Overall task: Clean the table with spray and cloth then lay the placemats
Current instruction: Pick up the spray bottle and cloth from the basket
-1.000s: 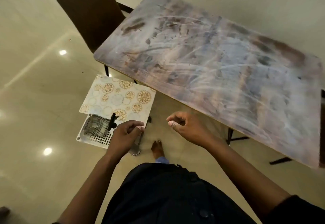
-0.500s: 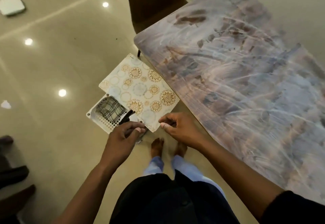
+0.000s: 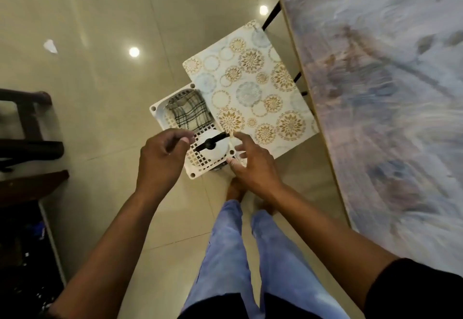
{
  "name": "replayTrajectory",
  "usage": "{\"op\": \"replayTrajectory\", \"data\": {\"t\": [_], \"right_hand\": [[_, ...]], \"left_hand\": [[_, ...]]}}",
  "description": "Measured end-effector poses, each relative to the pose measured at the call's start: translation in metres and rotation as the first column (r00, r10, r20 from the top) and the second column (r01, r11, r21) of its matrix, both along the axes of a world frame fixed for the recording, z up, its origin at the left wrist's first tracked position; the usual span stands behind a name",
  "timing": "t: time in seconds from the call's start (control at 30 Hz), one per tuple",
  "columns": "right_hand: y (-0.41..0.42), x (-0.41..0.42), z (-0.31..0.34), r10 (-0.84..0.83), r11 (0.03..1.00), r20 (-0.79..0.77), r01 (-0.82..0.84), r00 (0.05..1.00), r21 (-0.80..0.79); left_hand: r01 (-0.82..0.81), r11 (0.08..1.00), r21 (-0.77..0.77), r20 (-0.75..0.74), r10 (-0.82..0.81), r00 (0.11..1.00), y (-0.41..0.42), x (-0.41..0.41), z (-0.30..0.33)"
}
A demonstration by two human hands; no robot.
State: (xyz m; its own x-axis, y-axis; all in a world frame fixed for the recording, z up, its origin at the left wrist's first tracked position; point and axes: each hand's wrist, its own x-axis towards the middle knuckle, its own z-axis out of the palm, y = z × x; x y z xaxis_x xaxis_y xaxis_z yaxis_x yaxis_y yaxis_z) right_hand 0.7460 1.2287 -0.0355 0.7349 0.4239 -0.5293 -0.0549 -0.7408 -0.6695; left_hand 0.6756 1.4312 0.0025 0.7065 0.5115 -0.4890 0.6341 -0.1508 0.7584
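Hovering mid-frame, both hands' grips were apart and empty: left hand (image 3: 162, 158), right hand (image 3: 253, 161). Between them the spray bottle (image 3: 215, 146) stood in the basket (image 3: 160, 108), its trigger pointing toward the placemats (image 3: 250, 88) at upper right.

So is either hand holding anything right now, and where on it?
Nothing is held. The left hand and right hand hover empty either side of the spray bottle, which stands in the white basket.
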Motion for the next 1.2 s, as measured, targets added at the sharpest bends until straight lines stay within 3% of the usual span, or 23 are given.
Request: {"op": "replayTrajectory", "data": {"t": [0.13,0.27,0.43,0.57,0.83,1.03,1.1,1.2], "right_hand": [[0.02,-0.004,-0.046,-0.109,0.994,0.012,0.109,0.994,0.01],[0.023,0.0,-0.084,-0.199,0.98,0.061,0.199,0.978,0.012],[0.018,0.019,-0.116,-0.123,0.992,0.087,0.124,0.988,-0.002],[0.017,0.036,-0.128,-0.046,0.999,0.113,0.046,0.992,0.004],[0.027,0.066,-0.121,-0.039,0.999,0.106,0.04,0.994,-0.002],[0.038,0.09,-0.102,-0.065,0.997,0.088,0.061,0.994,0.047],[0.044,0.099,-0.092,-0.082,0.995,0.1,0.075,0.992,0.073],[0.055,0.113,-0.073,-0.11,0.987,0.138,0.093,0.984,0.128]], "left_hand": [[0.031,0.994,0.107,-0.098,-0.02,0.995,0.02,0.014,-0.061],[0.2,0.943,0.265,-0.195,-0.151,0.969,0.033,0.026,-0.123],[0.559,0.707,0.432,-0.398,-0.406,0.822,0.047,0.042,-0.194],[0.608,0.59,0.532,-0.427,-0.433,0.794,0.053,0.05,-0.223],[0.588,0.569,0.575,-0.339,-0.488,0.804,0.064,0.048,-0.234],[0.631,0.56,0.537,-0.37,-0.516,0.773,0.069,0.068,-0.223],[0.623,0.599,0.502,-0.383,-0.493,0.782,0.074,0.081,-0.214],[0.514,0.747,0.423,-0.362,-0.38,0.851,0.086,0.101,-0.183]]}}
